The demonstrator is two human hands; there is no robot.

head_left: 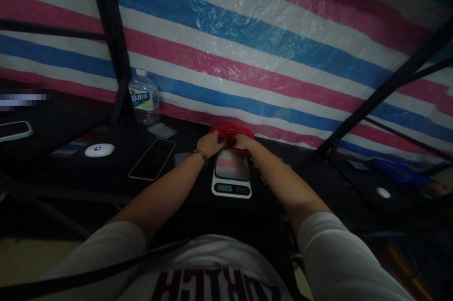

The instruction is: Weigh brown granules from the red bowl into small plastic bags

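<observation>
Both the left hand [210, 143] and right hand [244, 142] grasp the red plastic bag [232, 129], likely light, limp, best pinched by its edge.

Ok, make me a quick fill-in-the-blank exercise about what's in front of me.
1. Your left hand and right hand are at bunched material coloured ____.
2. The scale just below them has a ____ body.
3. The phone nearest the scale lies closer to your ____ hand.
4. The sheet behind has stripes of white, pinkish red and ____.

Missing words: red; white; left; blue.
</observation>
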